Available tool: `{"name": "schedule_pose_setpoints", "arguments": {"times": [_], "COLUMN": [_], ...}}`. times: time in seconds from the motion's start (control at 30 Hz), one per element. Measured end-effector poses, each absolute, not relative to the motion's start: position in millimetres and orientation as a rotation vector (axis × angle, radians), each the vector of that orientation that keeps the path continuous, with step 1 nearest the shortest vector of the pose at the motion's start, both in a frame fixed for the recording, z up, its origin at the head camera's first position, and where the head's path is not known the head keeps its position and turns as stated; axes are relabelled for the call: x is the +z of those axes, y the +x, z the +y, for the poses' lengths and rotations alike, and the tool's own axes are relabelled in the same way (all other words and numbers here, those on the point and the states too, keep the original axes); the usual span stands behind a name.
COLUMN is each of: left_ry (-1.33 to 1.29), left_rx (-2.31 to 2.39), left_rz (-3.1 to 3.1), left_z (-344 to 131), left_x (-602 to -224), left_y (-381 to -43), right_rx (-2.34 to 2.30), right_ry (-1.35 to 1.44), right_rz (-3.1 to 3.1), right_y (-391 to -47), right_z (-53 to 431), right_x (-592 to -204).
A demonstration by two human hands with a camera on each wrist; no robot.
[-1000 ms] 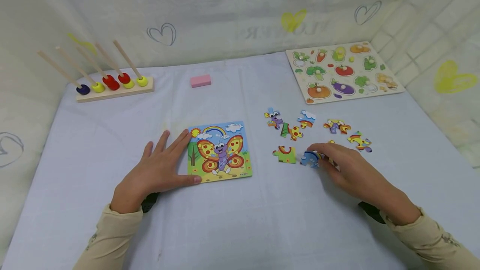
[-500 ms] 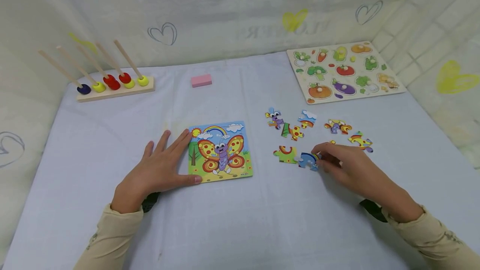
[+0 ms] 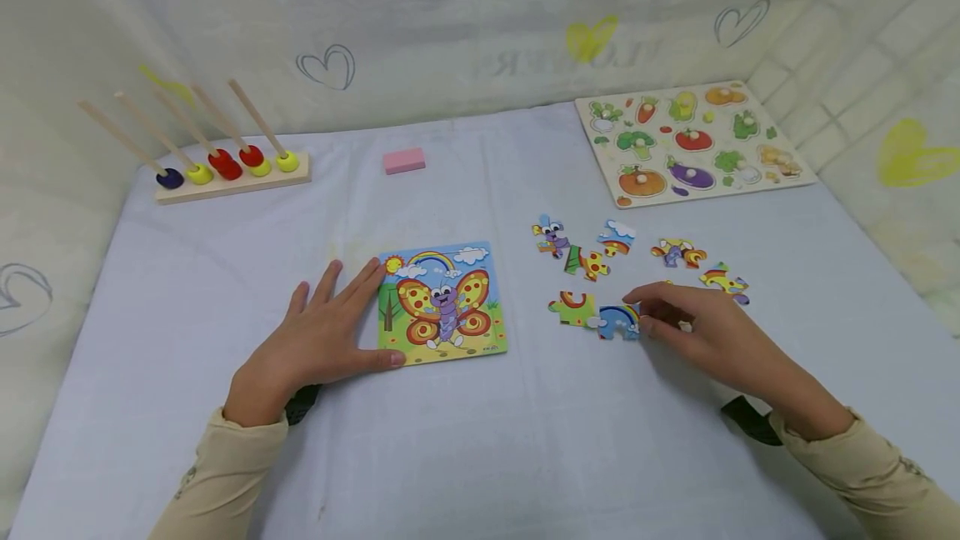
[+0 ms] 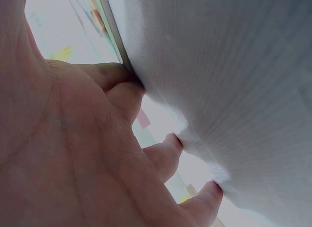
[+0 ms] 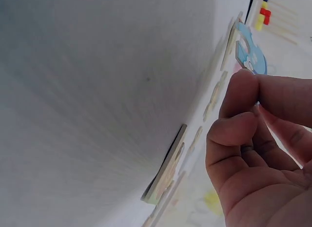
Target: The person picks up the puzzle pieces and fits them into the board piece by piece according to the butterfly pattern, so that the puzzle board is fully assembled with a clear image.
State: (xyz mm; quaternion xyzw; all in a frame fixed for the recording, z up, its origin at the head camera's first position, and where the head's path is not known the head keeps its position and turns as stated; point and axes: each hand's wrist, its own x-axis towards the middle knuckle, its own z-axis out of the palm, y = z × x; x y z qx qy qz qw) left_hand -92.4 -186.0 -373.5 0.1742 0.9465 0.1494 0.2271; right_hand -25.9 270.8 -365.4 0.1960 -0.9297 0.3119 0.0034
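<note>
My left hand (image 3: 318, 336) lies with its fingers spread along the left side of a square butterfly picture board (image 3: 444, 307), thumb on its lower left corner. In the left wrist view, the fingertips (image 4: 175, 141) rest on the white cloth. My right hand (image 3: 705, 327) pinches a blue rainbow puzzle piece (image 3: 617, 321) by its right edge, between thumb and fingers. The right wrist view shows this blue piece (image 5: 252, 54) beyond the fingertips, slightly tilted. Just left of it lies a green puzzle piece (image 3: 573, 308), right up against it in the head view.
Several loose pieces lie behind the right hand, among them a purple-faced piece (image 3: 552, 236), a cloud piece (image 3: 617, 237) and a yellow-green piece (image 3: 724, 282). At the back are a vegetable peg board (image 3: 652, 136), a pink block (image 3: 404, 161) and a bead stacker (image 3: 262, 182).
The blue rainbow piece has turned in the right hand's fingers and now sits squarer, close beside the green piece. The left hand has stayed on the butterfly board.
</note>
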Motion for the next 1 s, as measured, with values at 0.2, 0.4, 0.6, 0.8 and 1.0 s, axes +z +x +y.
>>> {"name": "schedule_pose_setpoints", "arguments": {"times": [0.2, 0.4, 0.6, 0.8, 1.0], "left_ry": [0.487, 0.496, 0.494, 0.5, 0.484], "left_rx": [0.401, 0.403, 0.41, 0.419, 0.407], "left_rz": [2.621, 2.634, 2.634, 2.636, 2.626], "left_z": [-187.4, -188.6, -187.7, -186.8, -187.3], "left_x": [-370.5, -369.2, -368.7, -371.0, -375.8], "left_y": [-94.4, -96.1, -97.2, -95.9, -91.7], "right_rx": [1.072, 1.136, 1.21, 1.228, 1.26], "right_ry": [0.589, 0.512, 0.425, 0.38, 0.379], "right_rz": [-2.905, -2.931, -2.942, -2.964, -2.972], "right_y": [-29.2, -31.6, -31.4, -28.8, -22.4], "right_z": [269.5, 268.4, 267.6, 266.7, 266.5], "right_x": [-363.8, -360.7, -358.7, -357.8, -362.3]}}
